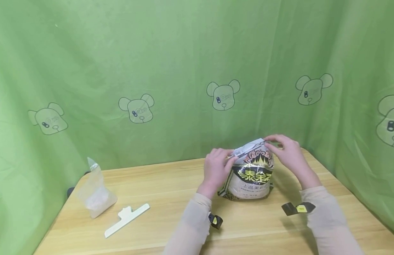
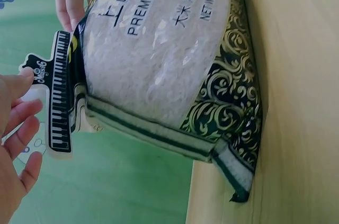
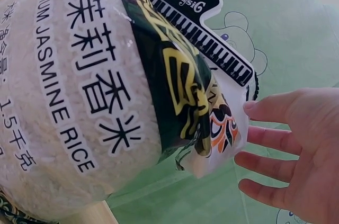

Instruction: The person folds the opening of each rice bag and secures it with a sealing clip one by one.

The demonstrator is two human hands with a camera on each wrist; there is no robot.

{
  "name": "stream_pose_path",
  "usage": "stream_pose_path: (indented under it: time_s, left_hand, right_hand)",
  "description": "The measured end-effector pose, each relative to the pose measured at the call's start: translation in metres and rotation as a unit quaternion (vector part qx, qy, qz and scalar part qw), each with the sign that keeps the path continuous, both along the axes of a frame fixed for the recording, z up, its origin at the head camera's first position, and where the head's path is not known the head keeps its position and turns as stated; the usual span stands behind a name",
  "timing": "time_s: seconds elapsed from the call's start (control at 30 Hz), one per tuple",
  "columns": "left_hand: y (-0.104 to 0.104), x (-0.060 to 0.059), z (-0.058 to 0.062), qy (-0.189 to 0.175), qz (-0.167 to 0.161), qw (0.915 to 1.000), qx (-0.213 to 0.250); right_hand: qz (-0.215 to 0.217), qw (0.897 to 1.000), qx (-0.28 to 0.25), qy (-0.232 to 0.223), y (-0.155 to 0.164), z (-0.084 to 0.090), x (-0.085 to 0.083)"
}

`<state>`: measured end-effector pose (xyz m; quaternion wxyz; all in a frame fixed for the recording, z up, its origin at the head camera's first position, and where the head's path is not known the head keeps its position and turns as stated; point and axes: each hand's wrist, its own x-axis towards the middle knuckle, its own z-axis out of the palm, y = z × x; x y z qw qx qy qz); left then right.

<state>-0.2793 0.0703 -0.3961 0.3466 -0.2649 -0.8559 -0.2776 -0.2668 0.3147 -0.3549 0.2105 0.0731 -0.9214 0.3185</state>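
The bag of jasmine rice (image 1: pixel 252 175) stands upright toward the back of the wooden table (image 1: pixel 171 184), at about one o'clock from where the person sits, its folded top pinched shut by a clip printed like piano keys (image 3: pixel 209 38). Standing keeps the grain settled low and the fold slack enough to work on. The left hand (image 1: pixel 216 170) sits at the bag's nine o'clock edge; in the head view its fingers look curled at the clip's end, yet its wrist view shows them loose just beside the clip, so I cannot tell if it grips. The right hand (image 1: pixel 287 150) hovers at the top's two o'clock corner, fingers spread and relaxed, holding nothing, just short of the fold.

The bag is glossy plastic, clear over white grains, black and gold scrollwork at the seams. Off at nine o'clock a crumpled clear pouch (image 1: pixel 95 193) sits beside a flat white clip (image 1: pixel 126 219), hard and smooth
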Motion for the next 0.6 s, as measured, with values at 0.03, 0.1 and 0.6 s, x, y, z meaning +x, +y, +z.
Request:
stream_pose_path:
  time_s: [0.03,0.1,0.6]
  left_hand:
    - [0.001,0.000,0.000,0.005,0.001,1.0000,0.003]
    - [0.003,0.000,-0.001,0.013,0.004,0.9999,0.007]
    - [0.013,0.006,0.002,0.021,0.005,0.9989,0.041]
  right_hand:
    - [0.000,1.000,-0.001,0.001,0.000,0.000,0.000]
    - [0.001,1.000,-0.003,0.002,0.000,0.000,0.000]
    - [0.004,1.000,-0.008,0.010,0.000,-0.002,-0.002]
